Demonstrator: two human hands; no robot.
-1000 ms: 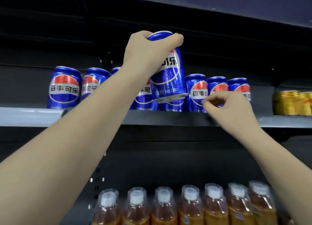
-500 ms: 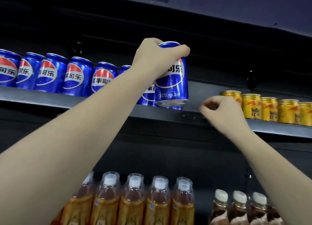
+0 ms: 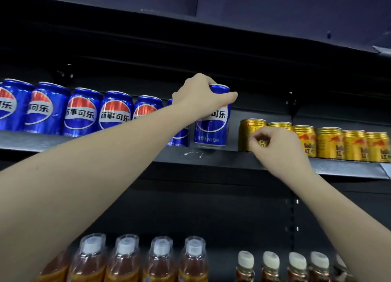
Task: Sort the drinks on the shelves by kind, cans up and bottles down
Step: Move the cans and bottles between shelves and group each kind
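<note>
My left hand (image 3: 203,97) grips a blue Pepsi can (image 3: 212,131) from above, its base at the upper shelf (image 3: 211,156), at the right end of a row of blue Pepsi cans (image 3: 81,112). My right hand (image 3: 277,148) hovers with curled fingers, holding nothing, in front of the leftmost gold Red Bull can (image 3: 246,131). More gold cans (image 3: 355,145) run to the right. On the lower shelf stand amber tea bottles (image 3: 124,260) and darker bottles with white caps (image 3: 270,264).
A narrow gap on the upper shelf separates the blue cans from the gold cans. A dark top panel (image 3: 275,10) overhangs the upper shelf. A vertical slotted upright (image 3: 293,197) runs down the back wall on the right.
The view has shifted right, bringing the gold cans into sight. My left hand has lowered the blue can to the shelf. My right hand has moved in front of the first gold can.
</note>
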